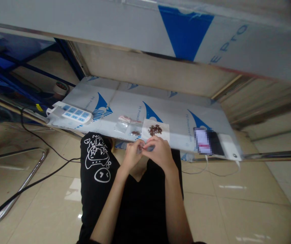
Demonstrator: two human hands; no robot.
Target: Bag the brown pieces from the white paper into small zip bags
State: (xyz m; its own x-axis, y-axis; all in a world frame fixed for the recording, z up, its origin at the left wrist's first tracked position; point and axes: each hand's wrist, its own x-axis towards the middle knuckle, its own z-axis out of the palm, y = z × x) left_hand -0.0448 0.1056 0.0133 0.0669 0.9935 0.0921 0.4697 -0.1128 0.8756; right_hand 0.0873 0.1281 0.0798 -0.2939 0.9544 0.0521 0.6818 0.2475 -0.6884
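Note:
My left hand [132, 154] and my right hand [158, 151] meet above my lap at the front edge of the shelf. The fingers of both are closed in a pinch, fingertips almost touching. Something small and dark shows between them, too small to name. Just beyond my right hand, a pile of small brown pieces [155, 130] lies on a white paper sheet [166, 131]. Left of the sheet are a smaller heap of brown pieces [135, 133] and a clear plastic bag [121, 126]. Thin reddish strands [128, 119] lie behind the bag.
A white power strip [75, 113] lies on the film-covered shelf [175, 108] at left. On the right are a phone with a lit screen [202, 141] and a white device [228, 146], with cables hanging down. A metal chair frame [37, 169] stands left on the tiled floor.

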